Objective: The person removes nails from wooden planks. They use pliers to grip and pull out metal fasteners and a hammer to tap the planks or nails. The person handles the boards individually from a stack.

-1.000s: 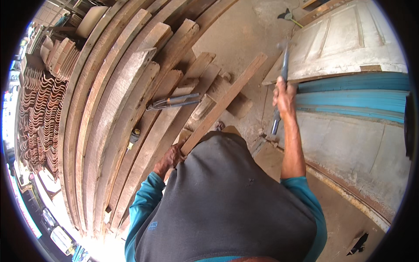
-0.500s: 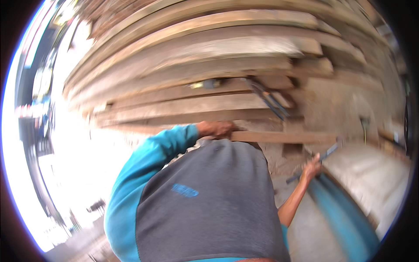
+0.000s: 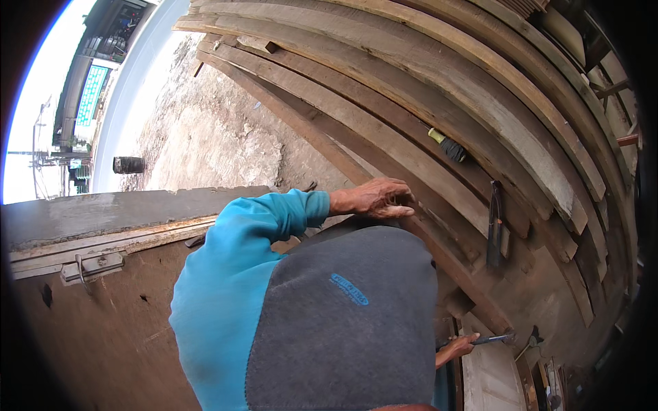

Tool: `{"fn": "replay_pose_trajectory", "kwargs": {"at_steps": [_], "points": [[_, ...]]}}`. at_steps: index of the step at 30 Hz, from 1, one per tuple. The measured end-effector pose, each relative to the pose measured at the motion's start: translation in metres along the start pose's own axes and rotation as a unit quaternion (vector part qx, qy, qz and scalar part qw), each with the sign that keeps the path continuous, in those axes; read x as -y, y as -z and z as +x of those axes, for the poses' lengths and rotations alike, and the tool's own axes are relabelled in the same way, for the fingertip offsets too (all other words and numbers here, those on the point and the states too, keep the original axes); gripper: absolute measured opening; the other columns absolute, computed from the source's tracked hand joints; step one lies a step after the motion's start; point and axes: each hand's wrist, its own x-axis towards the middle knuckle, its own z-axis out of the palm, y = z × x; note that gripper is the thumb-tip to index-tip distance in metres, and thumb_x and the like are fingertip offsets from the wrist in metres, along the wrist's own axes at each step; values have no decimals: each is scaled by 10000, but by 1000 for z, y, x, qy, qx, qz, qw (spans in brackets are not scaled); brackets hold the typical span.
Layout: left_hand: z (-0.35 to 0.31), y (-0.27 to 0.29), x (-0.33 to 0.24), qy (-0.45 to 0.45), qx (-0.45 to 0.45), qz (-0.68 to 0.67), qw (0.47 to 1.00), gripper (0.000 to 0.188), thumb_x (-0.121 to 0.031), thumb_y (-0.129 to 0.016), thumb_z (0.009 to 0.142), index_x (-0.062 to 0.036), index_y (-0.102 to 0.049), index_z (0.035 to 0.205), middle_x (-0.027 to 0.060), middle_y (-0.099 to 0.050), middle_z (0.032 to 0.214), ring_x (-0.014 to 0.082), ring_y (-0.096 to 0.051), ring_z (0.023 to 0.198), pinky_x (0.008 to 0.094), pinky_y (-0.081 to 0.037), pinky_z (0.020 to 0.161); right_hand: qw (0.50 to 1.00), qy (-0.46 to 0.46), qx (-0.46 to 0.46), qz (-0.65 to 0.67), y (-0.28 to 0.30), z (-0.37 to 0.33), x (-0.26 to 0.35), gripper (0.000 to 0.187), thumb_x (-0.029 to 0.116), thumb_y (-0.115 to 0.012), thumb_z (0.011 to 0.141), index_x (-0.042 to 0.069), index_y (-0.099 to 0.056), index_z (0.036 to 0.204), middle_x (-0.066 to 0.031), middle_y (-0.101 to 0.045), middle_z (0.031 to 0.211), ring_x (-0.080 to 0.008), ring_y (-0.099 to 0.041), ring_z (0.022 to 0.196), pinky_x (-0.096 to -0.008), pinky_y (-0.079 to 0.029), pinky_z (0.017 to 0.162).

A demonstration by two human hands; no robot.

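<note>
My left hand [image 3: 375,198] lies across a long brown wooden board [image 3: 452,264], its fingers bent over the wood. The board runs slantwise from the upper left to the lower right. Beyond its lower right end, my right hand [image 3: 458,347] is closed around a dark rod-shaped tool [image 3: 492,339]. That tool's far tip is beside the board's end; its exact kind is unclear. A yellow-and-black handled tool [image 3: 447,145] and dark-handled pincers [image 3: 495,222] lie on the planks past my left hand. My torso hides part of the board and my right forearm.
Long, stacked timber planks [image 3: 411,75] fill the upper right. On the left stands a brown panel [image 3: 116,335] with a metal latch [image 3: 92,267]. Rough bare ground [image 3: 212,130] stretches beyond it, with a black container [image 3: 129,164] near a bright roadside.
The view has swung, so the planks and board now slant down to the right. My right hand, still holding the rod-shaped tool, appears lower, near the board's end. My left hand remains on the board.
</note>
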Motion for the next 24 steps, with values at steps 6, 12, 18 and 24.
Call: {"fn": "replay_pose_trajectory", "kwargs": {"at_steps": [6, 12, 18, 24], "points": [[-107, 42, 51, 521, -118, -178, 826, 892, -790, -466, 908, 6, -583, 1295, 241, -680, 1128, 318, -668, 977, 440, -540, 850, 998, -43, -26, -41, -14, 3, -6, 756, 528, -554, 1002, -7, -356, 1498, -155, -546, 774, -215, -505, 543, -319, -420, 428], [-86, 48, 113, 416, -473, -367, 684, 1014, -806, -546, 852, -114, -297, 1549, 231, -462, 1466, 406, -505, 1310, 614, -416, 1053, 992, -11, -69, -109, -17, 15, -26, 713, 580, -511, 1006, -117, -582, 1145, -232, -610, 783, -312, -631, 645, -423, -511, 500], [-55, 46, 140, 315, -553, -429, 642, 610, -448, -631, 980, -2, -474, 1365, 171, -610, 1288, 354, -657, 1083, 571, -557, 929, 996, 26, -50, -63, -30, 13, -29, 692, 580, -549, 989, -97, -637, 1102, -274, -641, 912, -387, -614, 775, -475, -503, 672], [-68, 48, 158, 294, -494, -453, 681, 640, -479, -620, 985, 5, -470, 1375, 189, -610, 1291, 358, -654, 1089, 547, -555, 936, 985, 104, -33, -134, -26, -17, 0, 724, 621, -575, 963, -84, -673, 1093, -276, -683, 908, -422, -634, 798, -490, -521, 708]]}}
